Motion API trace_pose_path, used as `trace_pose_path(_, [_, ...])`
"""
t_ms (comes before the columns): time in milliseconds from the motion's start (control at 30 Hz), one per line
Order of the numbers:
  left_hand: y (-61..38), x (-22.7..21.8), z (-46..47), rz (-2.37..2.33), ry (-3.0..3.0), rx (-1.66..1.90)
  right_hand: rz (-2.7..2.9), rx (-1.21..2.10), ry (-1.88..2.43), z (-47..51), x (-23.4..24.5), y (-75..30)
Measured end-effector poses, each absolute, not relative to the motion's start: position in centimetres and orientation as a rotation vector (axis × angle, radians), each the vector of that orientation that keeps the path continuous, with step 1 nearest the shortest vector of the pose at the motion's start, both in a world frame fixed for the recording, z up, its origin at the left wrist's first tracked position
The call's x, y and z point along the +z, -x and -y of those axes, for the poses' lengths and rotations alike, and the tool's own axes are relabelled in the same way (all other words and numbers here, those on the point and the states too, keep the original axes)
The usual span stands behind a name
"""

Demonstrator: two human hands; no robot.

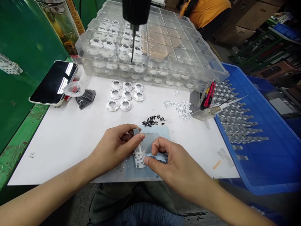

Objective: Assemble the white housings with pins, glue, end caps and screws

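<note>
My left hand (118, 142) is closed on a white, curved plastic part (139, 155) with small dark markings and a grey upper end, tilted over the worktop. In my right hand (168, 157) is a bunched light-blue cloth (160, 157), its edge close against the part's right side; whether it touches is hard to tell. Under both hands lies a pale blue sheet (131, 171). Just beyond sit a heap of tiny black pieces (151, 121) and a pile of small white pieces (183, 110). Several white ring-shaped parts (127, 95) stand in rows farther back.
A black screwdriver (135, 15) hangs point-down above the clear compartment box (162, 40). At right, a blue tray (270, 163) holds rows of grey-white parts, beside a small holder (197, 108) with a red cutter (210, 94). A phone (54, 83) lies left. A person in orange (209, 11) is behind.
</note>
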State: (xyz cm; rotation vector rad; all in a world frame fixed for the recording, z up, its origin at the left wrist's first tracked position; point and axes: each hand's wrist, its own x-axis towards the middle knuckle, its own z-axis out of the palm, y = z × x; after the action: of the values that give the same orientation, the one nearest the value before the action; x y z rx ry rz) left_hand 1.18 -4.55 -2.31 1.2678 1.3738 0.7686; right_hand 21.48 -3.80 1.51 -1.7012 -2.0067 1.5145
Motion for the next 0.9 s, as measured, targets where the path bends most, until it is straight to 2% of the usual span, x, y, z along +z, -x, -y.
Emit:
trace_pose_path(167, [-1.1, -2.1, 4.6, -1.38, -1.311, 0.748, 1.81, 1.535, 1.632, 3.2, 3.4, -23.5])
trace_pose_path(333, [-1.0, -2.0, 4.6, -1.386, -1.319, 0.727, 1.678, 1.145, 1.596, 2.1, 5.7, -27.2])
trace_pose_path(567, [-1.1, -1.7, 4.6, -1.389, -1.274, 0.682, 1.57, 0.771, 1.433, -2.1, 7.2, -27.6])
trace_pose_path(733, [-1.1, -1.9, 4.8, -1.375, -1.265, 0.69, 1.753, 0.272, 1.297, -9.8, 7.6, -27.6])
trace_pose_path(900, [-1.1, -1.7, 4.8, -1.349, -1.151, 0.692, 2.171, 0.02, 1.51, -14.8, 7.8, -29.0])
